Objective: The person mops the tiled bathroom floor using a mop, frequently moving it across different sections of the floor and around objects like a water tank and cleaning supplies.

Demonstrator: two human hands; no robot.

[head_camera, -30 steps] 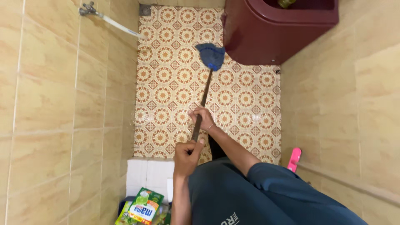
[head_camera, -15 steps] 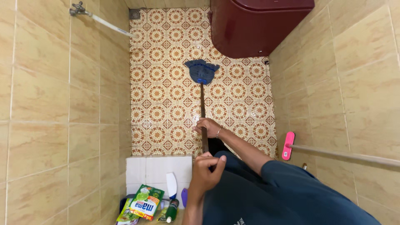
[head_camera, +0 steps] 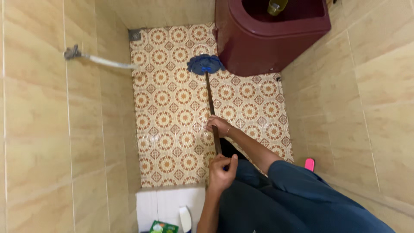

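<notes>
I hold a mop by its dark handle [head_camera: 210, 98] with both hands. My right hand [head_camera: 219, 125] grips the handle lower down, a bracelet on its wrist. My left hand [head_camera: 222, 171] is closed around the handle's upper end, close to my body. The blue mop head [head_camera: 205, 64] rests on the patterned floor tiles [head_camera: 172, 116], right beside the base of a dark red basin [head_camera: 267, 39].
Beige tiled walls close in on both sides. A tap with a white hose [head_camera: 101, 61] sticks out of the left wall. A floor drain [head_camera: 134, 35] sits in the far corner. A white step [head_camera: 166, 203] holds a white bottle [head_camera: 185, 219] and a green packet [head_camera: 164, 227]. A pink brush head [head_camera: 309, 164] is at right.
The mop head has moved a little farther away, up against the basin's base. My hands stay on the handle. The view has tilted, showing more of the basin's top and less of the step.
</notes>
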